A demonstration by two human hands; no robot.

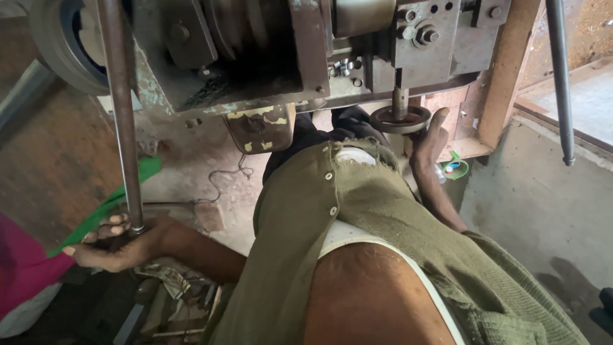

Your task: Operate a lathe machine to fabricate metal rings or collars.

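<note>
My left hand (118, 246) is low on the left, its fingers wrapped around the bottom end of a long, rusty metal rod (121, 115) that rises steeply to the top of the view. My right hand (426, 144) reaches forward past my olive-green shirt (357, 211) and holds the rim of a small dark handwheel (393, 120). The wheel hangs on a short vertical shaft under the grey machine body (287, 45). My thumb points up beside the wheel's right edge, and the fingers are partly hidden behind it.
A large pulley (64, 45) sits at the machine's top left. A second thin rod (560, 83) hangs at the right. Green cloth (108, 204) and pink cloth (22, 268) lie left. A small green cup (454, 168) stands below the wheel. Metal scraps (172, 300) lie at bottom.
</note>
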